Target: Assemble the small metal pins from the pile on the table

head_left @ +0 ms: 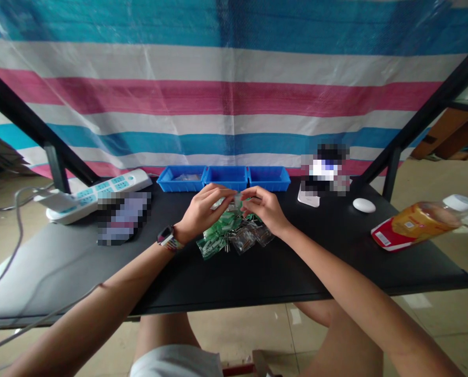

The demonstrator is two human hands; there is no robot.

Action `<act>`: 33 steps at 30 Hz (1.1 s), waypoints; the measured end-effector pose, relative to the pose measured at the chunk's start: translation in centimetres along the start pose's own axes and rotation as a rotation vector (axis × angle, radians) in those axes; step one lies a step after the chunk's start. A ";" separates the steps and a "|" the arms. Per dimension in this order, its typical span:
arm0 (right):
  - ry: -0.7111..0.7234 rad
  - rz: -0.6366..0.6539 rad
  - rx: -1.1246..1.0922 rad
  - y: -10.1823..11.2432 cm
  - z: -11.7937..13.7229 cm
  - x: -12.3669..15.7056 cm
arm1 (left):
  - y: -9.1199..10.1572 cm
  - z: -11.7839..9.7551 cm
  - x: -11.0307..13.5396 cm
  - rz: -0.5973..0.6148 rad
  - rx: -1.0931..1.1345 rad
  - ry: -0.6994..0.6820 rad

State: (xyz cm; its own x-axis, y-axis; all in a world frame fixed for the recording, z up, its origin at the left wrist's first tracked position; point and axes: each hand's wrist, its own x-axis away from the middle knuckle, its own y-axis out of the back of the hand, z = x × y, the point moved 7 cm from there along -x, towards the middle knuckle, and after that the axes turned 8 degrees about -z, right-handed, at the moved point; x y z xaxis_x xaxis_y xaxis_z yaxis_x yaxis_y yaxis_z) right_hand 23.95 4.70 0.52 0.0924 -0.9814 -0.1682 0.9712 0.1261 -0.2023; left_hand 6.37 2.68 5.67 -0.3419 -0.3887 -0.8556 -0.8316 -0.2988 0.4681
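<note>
My left hand (206, 208) and my right hand (268, 210) meet over a pile of small packets in the middle of the black table. Fingertips of both hands pinch what looks like a small clear plastic bag (237, 201); its contents are too small to make out. Beneath them lie green-tinted packets (213, 244), partly hidden by my left hand. Clear packets with dark thin pieces (245, 240) lie under and in front of my right hand. Several loose thin metal pins (228, 244) poke out between the packets.
Behind the hands stand three joined blue bins (226, 179); the left one holds clear packets. A power strip (100, 195) with cables lies at left, near a blurred item (126, 219). At right are a white oval object (363, 205), a white card-like piece (308, 198) and a drink bottle (418, 224).
</note>
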 end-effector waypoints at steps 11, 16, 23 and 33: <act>0.017 0.081 0.013 -0.9 0.0 0.2 | -0.2 -0.3 0.4 0.001 0.035 0.107; -0.046 0.017 -0.092 -0.1 0.1 -0.1 | 0.0 -0.8 -0.1 0.056 -0.043 -0.049; -0.127 0.127 -0.185 -0.9 0.0 0.3 | -0.5 -1.0 0.0 0.147 -0.079 -0.133; 0.671 0.245 0.866 -1.3 2.6 1.7 | 2.6 5.9 0.3 -0.251 -0.154 0.389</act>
State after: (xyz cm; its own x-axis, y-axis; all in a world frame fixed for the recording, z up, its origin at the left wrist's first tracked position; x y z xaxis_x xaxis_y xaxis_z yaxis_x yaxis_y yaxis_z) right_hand 23.38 2.48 3.06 0.4187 -0.6343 -0.6499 0.7925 -0.0941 0.6025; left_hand 1.49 6.89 5.32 0.0742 -0.5762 -0.8140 -0.7830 -0.5391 0.3102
